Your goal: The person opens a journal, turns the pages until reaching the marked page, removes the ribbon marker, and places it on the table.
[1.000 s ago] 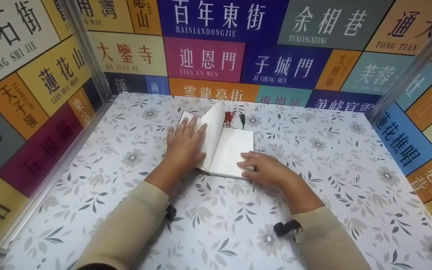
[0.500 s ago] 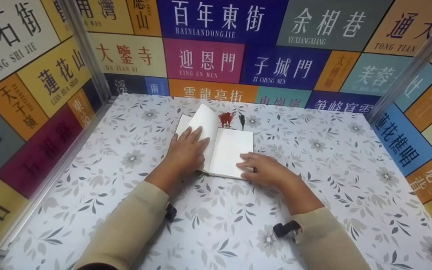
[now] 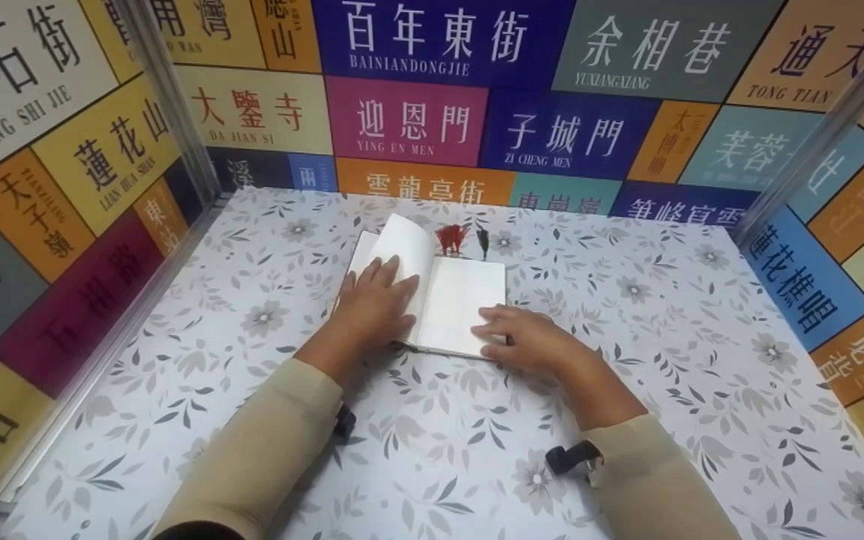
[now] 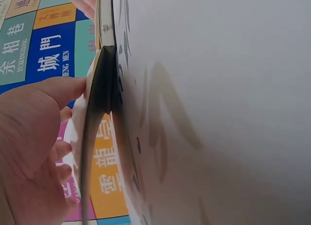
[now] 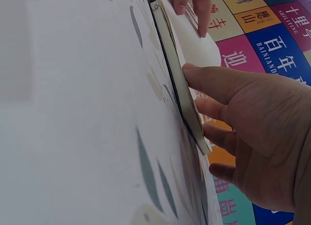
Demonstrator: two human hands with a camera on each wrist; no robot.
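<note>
Notebook [image 3: 469,296]'s lying open on the flower-print table [image 3: 432,450], right page blank, a left leaf [image 3: 402,238] curling up. Left hand [image 3: 373,306]'s spread over the left side, right hand [image 3: 533,337]'s resting on the right edge; they're apart, neither clamped on anything. Red tassel [image 3: 451,239] just behind. Opening looks done imo, left side just isn't flat yet.

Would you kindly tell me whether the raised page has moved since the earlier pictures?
Yes, leftward: the raised page has swung over, its tip now further left against the orange wall sign.
</note>
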